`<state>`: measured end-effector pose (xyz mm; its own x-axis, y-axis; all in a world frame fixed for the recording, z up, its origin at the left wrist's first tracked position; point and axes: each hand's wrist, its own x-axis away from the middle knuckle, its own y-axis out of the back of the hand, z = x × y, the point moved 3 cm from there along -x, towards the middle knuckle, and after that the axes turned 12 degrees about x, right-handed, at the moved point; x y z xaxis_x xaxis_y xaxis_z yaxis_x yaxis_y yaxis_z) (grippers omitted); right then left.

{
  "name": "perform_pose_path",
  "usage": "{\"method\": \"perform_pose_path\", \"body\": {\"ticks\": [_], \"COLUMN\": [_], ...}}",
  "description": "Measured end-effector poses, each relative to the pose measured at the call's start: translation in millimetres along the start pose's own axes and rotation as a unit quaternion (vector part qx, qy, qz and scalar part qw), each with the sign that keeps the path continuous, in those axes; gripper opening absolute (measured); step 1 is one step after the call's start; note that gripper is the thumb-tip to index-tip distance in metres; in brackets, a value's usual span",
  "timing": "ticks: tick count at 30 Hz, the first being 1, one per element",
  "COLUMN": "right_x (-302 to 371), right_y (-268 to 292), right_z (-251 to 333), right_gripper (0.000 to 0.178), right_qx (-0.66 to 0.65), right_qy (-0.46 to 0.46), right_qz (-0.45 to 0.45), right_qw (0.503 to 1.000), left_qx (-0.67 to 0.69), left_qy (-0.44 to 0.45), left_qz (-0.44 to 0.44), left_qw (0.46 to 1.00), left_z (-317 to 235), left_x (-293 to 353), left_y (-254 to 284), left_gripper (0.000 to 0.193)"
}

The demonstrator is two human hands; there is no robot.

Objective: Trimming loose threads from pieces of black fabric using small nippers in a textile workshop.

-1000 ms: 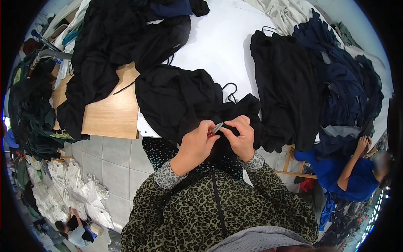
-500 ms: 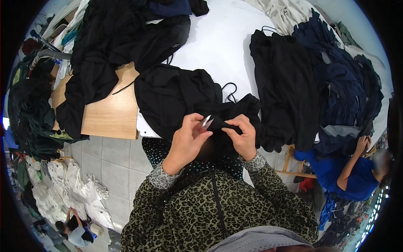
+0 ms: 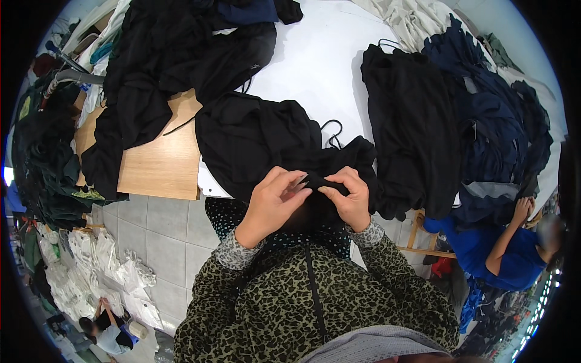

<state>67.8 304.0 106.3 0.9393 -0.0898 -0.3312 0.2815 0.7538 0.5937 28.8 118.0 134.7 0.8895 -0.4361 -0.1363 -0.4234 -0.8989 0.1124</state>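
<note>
A black garment with a drawcord lies over the table's near edge and hangs toward my lap. My right hand is closed, pinching a fold of it between thumb and fingers. Closed around small thread snips, my left hand is just left of that fold. Only the metal tips of the snips show clearly, close to the black cloth; the fingers hide most of the rest. Whether the blades touch the fabric I cannot tell.
Black clothes heap at the back left of the white table, beside a wooden board. Rightward lie a black garment stack and a navy pile. A person in blue works there; another is at lower left.
My left hand has turned and brought the snips' tips down and right toward the pinched fold; its fingers now cover the red handle. My right hand keeps its pinch.
</note>
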Motion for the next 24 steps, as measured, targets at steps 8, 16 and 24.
{"method": "perform_pose_path", "body": {"ticks": [8, 16, 24], "right_x": [-6.0, -12.3, -9.9], "right_y": [6.4, 6.8, 6.5], "right_z": [-7.5, -2.4, -6.9], "right_gripper": [0.020, 0.019, 0.019], "right_qx": [-0.111, -0.149, -0.120], "right_qy": [-0.052, -0.076, -0.048], "right_qz": [0.097, 0.166, 0.135], "right_qw": [0.988, 0.972, 0.982], "left_qx": [-0.073, -0.048, -0.044], "left_qy": [-0.023, 0.034, 0.041], "left_qz": [0.113, 0.198, 0.199], "left_qw": [0.991, 0.978, 0.978], "left_z": [2.0, 10.4, 14.1], "left_x": [-18.4, -29.0, -26.1], "left_y": [21.4, 13.4, 2.6], "left_gripper": [0.043, 0.038, 0.039]}}
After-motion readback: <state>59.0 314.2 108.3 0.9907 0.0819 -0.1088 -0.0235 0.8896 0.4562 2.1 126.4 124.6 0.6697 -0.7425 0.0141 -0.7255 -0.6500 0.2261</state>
